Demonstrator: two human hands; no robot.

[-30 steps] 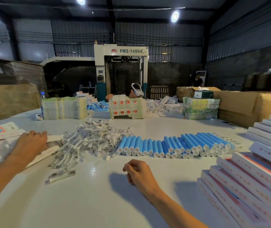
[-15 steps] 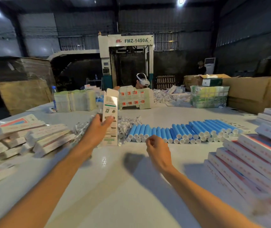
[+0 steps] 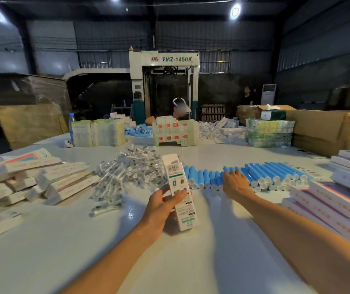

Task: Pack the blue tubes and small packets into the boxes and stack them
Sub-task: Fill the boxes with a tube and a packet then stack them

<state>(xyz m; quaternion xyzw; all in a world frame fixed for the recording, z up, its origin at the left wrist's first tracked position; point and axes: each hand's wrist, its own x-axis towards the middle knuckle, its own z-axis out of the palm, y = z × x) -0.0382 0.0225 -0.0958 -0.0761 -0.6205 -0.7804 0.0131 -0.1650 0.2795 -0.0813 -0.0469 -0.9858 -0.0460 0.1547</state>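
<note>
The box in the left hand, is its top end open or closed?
Open: the box's top flap stands up above the barcode; the left hand grips its lower half.

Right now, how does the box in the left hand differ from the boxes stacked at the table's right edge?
The held box stands tilted near upright in the left hand; the stacked boxes lie flat in overlapping tiers. The held box shows a barcode and green print; the stacked boxes show red-striped white faces. The held box's top flap looks open; the stacked boxes look closed. Both are long, narrow white cartons.
</note>
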